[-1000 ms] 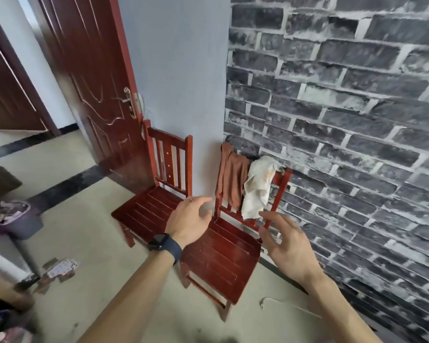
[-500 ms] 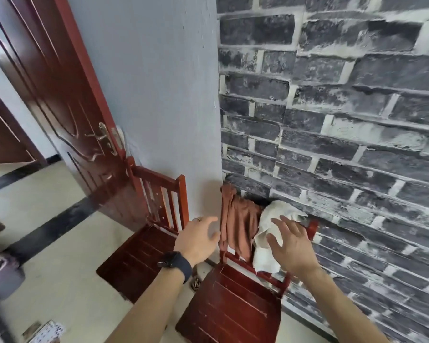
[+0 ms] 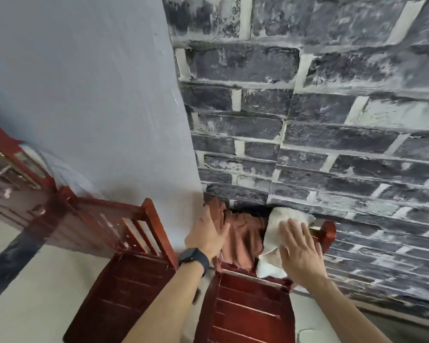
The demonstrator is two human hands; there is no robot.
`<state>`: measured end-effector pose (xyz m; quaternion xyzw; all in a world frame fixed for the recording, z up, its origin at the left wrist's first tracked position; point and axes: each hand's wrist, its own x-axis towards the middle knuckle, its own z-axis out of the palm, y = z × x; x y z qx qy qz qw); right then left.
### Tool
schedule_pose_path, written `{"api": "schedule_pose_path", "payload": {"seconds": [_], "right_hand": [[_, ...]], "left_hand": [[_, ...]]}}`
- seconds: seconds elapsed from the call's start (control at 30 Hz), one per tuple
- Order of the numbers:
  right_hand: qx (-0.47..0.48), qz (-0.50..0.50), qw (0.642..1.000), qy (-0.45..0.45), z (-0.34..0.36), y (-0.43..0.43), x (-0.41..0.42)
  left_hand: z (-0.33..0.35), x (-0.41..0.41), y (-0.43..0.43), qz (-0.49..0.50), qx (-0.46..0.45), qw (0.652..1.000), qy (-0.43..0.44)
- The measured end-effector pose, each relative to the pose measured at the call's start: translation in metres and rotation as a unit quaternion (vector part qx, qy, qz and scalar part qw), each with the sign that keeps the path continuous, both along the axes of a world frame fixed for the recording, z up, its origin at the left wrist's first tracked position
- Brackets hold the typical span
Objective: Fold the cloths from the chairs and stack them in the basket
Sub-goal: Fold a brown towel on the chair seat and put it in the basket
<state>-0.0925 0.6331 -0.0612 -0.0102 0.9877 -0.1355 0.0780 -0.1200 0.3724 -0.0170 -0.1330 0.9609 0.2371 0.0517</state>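
Brick wall (image 3: 332, 120) nearer; left hand (image 3: 206, 235) touches brown cloth (image 3: 243, 238), right hand (image 3: 299, 253) white cloth (image 3: 274, 233).

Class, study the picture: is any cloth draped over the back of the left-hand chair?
No: the brown cloth and the white cloth both hang on the back of the right-hand chair.

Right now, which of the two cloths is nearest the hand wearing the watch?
The brown cloth, the one to the left: the left hand touches its edge, while the white cloth sits under the right hand.
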Motion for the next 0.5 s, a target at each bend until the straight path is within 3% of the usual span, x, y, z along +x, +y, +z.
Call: {"api": "schedule_pose_path", "payload": {"seconds": [0.13,0.3,0.43,0.5], "right_hand": [[-0.006,-0.045,0.999,-0.010,-0.003,-0.010,-0.005],[-0.018,-0.094,0.995,-0.018,-0.001,-0.020,-0.010],[-0.015,-0.113,0.993,-0.034,0.004,-0.023,-0.016],[-0.012,-0.115,0.993,-0.040,0.007,-0.025,-0.018]], "left_hand": [[-0.016,-0.032,-0.010,-0.022,-0.049,0.998,0.033],[-0.017,-0.044,-0.033,-0.125,-0.155,0.976,0.087],[0.008,-0.054,-0.053,-0.118,-0.095,0.980,0.130],[0.028,-0.057,-0.060,-0.089,0.030,0.985,0.143]]}}
